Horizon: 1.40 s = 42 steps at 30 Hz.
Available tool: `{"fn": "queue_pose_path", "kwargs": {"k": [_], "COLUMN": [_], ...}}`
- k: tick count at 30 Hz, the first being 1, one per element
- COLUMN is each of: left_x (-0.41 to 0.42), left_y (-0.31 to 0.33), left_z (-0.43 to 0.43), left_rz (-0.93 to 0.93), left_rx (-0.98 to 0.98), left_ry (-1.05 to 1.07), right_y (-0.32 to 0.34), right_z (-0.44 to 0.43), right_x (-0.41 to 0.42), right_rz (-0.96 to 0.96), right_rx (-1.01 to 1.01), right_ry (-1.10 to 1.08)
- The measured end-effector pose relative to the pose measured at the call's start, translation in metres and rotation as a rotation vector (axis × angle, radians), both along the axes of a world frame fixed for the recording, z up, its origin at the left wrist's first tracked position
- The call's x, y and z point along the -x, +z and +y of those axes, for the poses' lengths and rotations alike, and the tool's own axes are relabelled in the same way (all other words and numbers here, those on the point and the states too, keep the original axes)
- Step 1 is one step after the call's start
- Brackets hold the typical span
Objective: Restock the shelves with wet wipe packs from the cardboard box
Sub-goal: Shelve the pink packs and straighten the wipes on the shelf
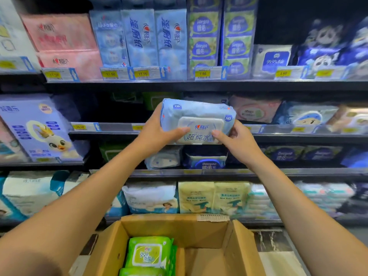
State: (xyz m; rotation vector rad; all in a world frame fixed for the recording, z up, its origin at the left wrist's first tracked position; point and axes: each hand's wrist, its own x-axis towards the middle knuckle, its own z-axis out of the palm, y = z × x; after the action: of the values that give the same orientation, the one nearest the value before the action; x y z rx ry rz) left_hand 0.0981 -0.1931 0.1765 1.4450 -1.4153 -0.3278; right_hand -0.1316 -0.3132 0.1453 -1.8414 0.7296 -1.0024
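Supermarket shelving packed with tissue and wipe packets fills the background. Left hand (159, 130) and right hand (237, 140) each grasp one end of a pale blue wet wipe pack (197, 114), thumbs pressed on its lidded face. They hold it level before the middle shelf (111, 127); whether it touches the shelf is unclear. This looks like the placing step. Next, the pack likely needs pushing forward into the dark gap behind. Below, the cardboard box (201, 232) holds green packs (149, 253).
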Motion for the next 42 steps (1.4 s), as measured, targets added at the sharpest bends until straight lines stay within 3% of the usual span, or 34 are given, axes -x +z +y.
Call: {"fn": "queue_pose_path", "kwargs": {"k": [3, 5, 18, 25, 29, 39, 42], "left_x": [-0.002, -0.001, -0.004, -0.018, -0.022, -0.024, -0.017], "left_y": [0.006, 0.006, -0.017, -0.022, -0.023, -0.008, -0.008], "left_z": [-0.015, -0.023, -0.073, -0.092, -0.099, -0.117, -0.104], "left_rz": [-0.258, -0.316, -0.287, -0.467, -0.49, -0.546, -0.539], "left_rx": [0.041, 0.06, 0.12, -0.001, -0.07, -0.37, -0.3], "left_ry": [0.138, 0.218, 0.272, 0.369, 0.354, 0.388, 0.514], "right_y": [0.006, 0.009, -0.008, -0.014, -0.015, -0.015, -0.018], "right_z": [-0.011, -0.017, -0.051, -0.065, -0.072, -0.079, -0.067], "right_x": [0.005, 0.004, -0.02, -0.026, -0.028, -0.028, -0.025], "right_rz": [-0.045, -0.045, 0.021, 0.156, 0.295, 0.393, 0.393], "right_rx": [0.077, 0.166, 0.393, 0.396, 0.434, 0.362, 0.381], "right_ry": [-0.074, -0.138, -0.349, -0.36, -0.431, -0.399, -0.461]}}
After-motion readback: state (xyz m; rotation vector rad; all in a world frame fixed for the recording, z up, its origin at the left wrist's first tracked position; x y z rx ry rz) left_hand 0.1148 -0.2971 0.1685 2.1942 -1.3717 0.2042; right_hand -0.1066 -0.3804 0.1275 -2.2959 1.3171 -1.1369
